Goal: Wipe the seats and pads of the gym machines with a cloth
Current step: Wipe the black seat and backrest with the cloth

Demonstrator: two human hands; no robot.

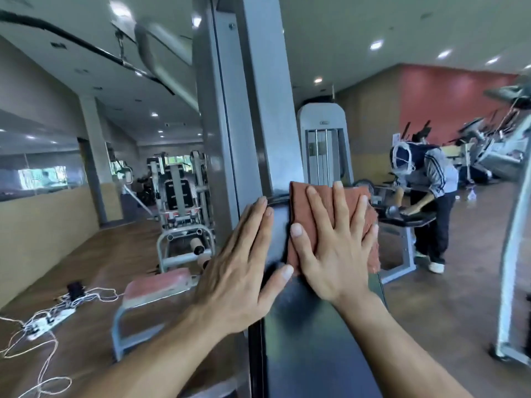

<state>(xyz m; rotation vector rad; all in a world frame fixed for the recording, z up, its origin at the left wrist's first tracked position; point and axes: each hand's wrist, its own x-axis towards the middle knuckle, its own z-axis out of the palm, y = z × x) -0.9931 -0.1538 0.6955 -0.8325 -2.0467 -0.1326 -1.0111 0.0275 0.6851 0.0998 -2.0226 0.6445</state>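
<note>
Your right hand (333, 248) lay flat with its fingers straight and spread, pressing a rust-red cloth (301, 214) against the black pad (310, 326) of the machine in front of you. The cloth sat at the pad's top edge, toward its right side, its frayed right margin hanging just past the pad's right edge. Your thumb reached left off the cloth onto bare vinyl.

Your left hand (241, 271) was also flat and unclenched, fingers together and straight, resting along the pad's left edge, its thumb stretched across the black surface until its tip nearly met your right hand. It held nothing.

Right behind the pad's top edge rose the grey steel upright (258, 96) of the machine's frame. Below the pad's left edge stood a low bench with a worn pink seat (158, 285) on a grey frame. Farther left, on the brown floor, lay a white power strip (50, 320) with pale cords tangled round it.

Beyond the pad's right edge, well apart, another person (431, 196) in a striped top and dark trousers bent over a second black pad (408, 219). A grey weight-stack tower (321, 139) stood behind the cloth.
</note>
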